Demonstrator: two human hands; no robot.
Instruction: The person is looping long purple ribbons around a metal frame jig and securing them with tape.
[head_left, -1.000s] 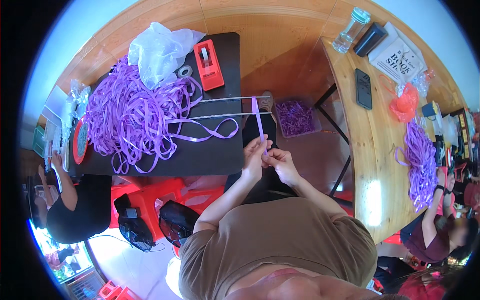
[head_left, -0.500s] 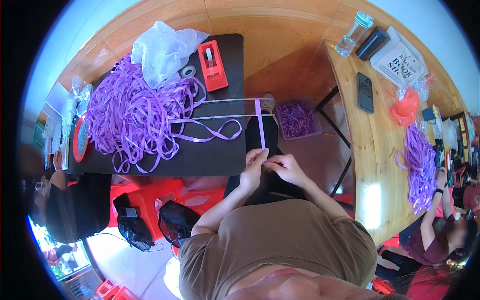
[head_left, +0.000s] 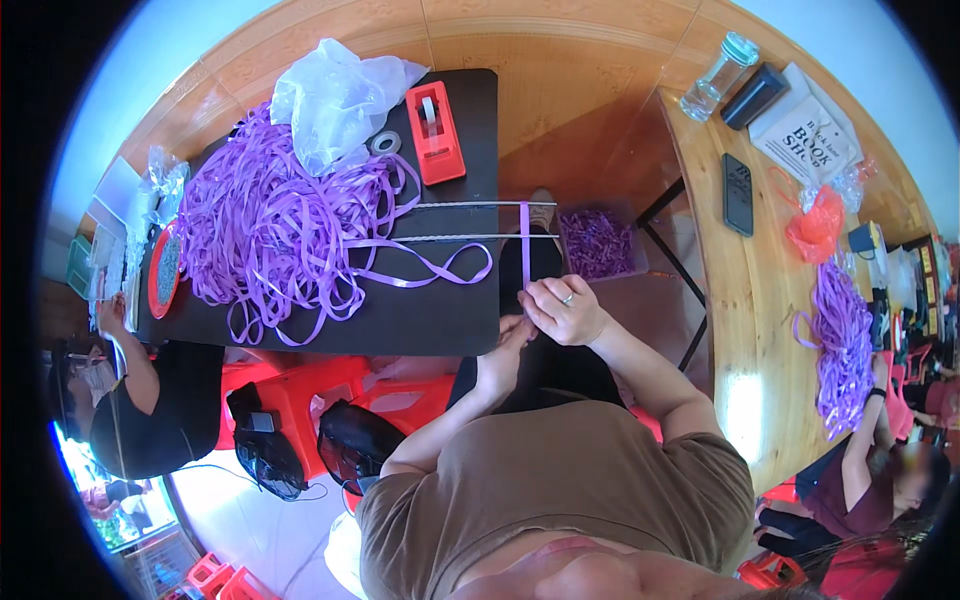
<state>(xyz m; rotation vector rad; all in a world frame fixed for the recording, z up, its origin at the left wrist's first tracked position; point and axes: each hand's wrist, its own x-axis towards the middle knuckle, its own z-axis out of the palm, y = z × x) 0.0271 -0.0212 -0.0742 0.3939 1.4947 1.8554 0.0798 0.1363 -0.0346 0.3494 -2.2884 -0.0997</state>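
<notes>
A narrow purple ribbon (head_left: 525, 247) loops over two thin metal rods (head_left: 470, 237) that jut out past the right edge of the black table. My right hand (head_left: 565, 308), with a ring on one finger, pinches the ribbon below the rods. Just beneath and to the left, my left hand (head_left: 507, 352) is closed on the ribbon's lower part; its fingertips are partly covered. Left of the rods spreads a big tangled heap of purple ribbon (head_left: 265, 225), one loose loop trailing toward the table's edge.
On the black table (head_left: 440, 320) are a red tape dispenser (head_left: 436, 135), a tape roll (head_left: 385, 143), a white plastic bag (head_left: 335, 105) and a red dish (head_left: 163, 270). A bin of ribbon pieces (head_left: 598, 242) stands beyond my knees. Wooden table (head_left: 740, 330) at right; people sit both sides.
My right hand has moved up and closed on the ribbon above my left hand. My left hand has slid lower. The view has shifted slightly.
</notes>
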